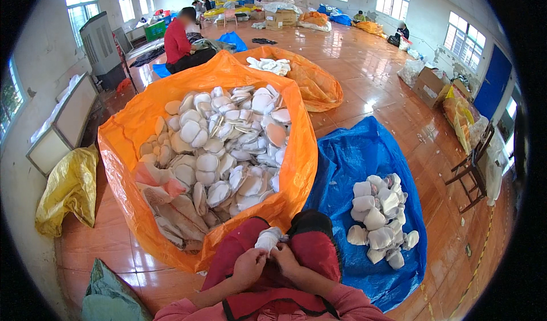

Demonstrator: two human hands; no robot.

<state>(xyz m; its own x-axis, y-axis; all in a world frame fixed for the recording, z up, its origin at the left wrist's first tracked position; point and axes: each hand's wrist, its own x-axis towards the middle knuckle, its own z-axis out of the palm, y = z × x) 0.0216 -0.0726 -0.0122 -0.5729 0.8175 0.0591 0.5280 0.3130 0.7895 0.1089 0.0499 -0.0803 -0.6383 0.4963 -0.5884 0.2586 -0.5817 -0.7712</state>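
Low over my lap, my left hand [249, 267] and my right hand [284, 260] meet, fingers closed on the lower edge of a small bundle of white cloth [268, 239]. Its upper end puffs out past my fingertips toward the orange sack. What lies inside the bundle, if anything, cannot be seen. Just ahead, a big open orange sack [122, 150] is heaped with white and pinkish rounded, cup-like pads [208, 162]. To my right, a blue sheet [342, 155] lies on the floor, carrying a pile of white cloth-covered bundles [380, 236].
Behind the big sack lies another orange sack [319, 87] with white pieces [270, 65] on it. A person in red [178, 40] sits ahead on the left. A yellow sack [69, 187] and a green sack [108, 295] lie at left; a wooden chair [474, 164] stands at right.
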